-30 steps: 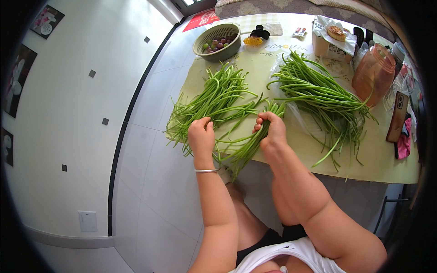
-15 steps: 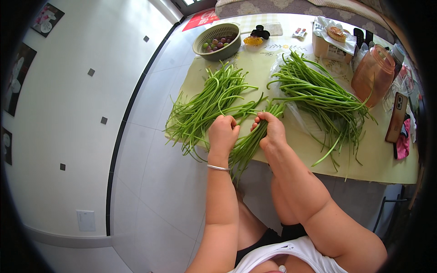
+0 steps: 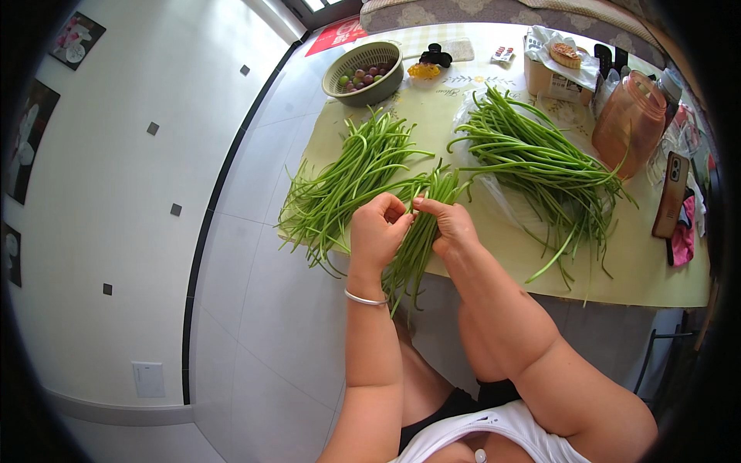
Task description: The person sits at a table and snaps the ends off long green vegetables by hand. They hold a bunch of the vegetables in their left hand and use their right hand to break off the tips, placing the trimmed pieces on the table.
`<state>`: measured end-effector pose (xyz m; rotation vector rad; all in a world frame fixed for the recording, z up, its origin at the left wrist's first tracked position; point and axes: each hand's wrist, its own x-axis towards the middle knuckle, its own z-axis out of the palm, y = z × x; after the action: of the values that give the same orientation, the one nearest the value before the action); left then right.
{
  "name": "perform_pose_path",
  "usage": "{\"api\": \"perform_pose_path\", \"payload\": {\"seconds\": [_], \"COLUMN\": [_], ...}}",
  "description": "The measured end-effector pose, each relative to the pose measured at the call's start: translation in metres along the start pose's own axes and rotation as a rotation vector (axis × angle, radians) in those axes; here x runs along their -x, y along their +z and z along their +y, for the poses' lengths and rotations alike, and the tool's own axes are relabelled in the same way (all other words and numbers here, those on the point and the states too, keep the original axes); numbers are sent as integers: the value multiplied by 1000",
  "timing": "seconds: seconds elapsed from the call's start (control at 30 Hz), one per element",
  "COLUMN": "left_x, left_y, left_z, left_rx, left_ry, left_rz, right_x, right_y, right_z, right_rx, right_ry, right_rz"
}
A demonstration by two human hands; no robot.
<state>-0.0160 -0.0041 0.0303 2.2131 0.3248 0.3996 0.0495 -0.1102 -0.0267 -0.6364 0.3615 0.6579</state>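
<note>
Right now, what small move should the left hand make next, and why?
Probably pinch one stem at the left edge of the bunch and ease it free: the left hand sits there with fingers curled near the right thumb, while the right hand holds the bunch. Whether the left already grips a stem is unclear.

Smooth stems [image 3: 417, 248], bracelet [image 3: 365, 299] — shiny metal

A colander [image 3: 377, 92] holds grapes [image 3: 363, 79]; a phone [image 3: 671, 194] is near an orange jar [image 3: 628, 131].

Silver bangle [image 3: 366, 299], white top [image 3: 519, 424], black shorts [image 3: 498, 393] are worn.
</note>
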Motion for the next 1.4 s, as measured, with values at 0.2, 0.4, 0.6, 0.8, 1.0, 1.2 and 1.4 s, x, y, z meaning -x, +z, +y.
{"api": "perform_pose_path", "payload": {"seconds": [0.2,0.4,0.6,0.8,1.0,1.2,1.4], "left_x": [-1,-2,0,0,-11,-10,-13], "left_y": [1,-6,-5,-6,8,16,20], "left_z": [-5,-7,-12,-15,-44,-44,-47], "left_rx": [59,130,171,187,-498,-633,-680], "left_ry": [-4,-85,-93,-113,267,158,153], "left_rz": [26,-19,-124,-124,287,228,281], "right_x": [0,-7,-2,-6,-5,-11,-7], "right_y": [0,-1,0,0,-2,-6,-3], "right_z": [-1,4,4,4,5,7,4], "right_rx": [27,-186,-81,-162,-144,-157,-161], "right_ry": [56,48,33,118,41,42,57], "right_rz": [-75,15,-56,-9,30,8,6]}}
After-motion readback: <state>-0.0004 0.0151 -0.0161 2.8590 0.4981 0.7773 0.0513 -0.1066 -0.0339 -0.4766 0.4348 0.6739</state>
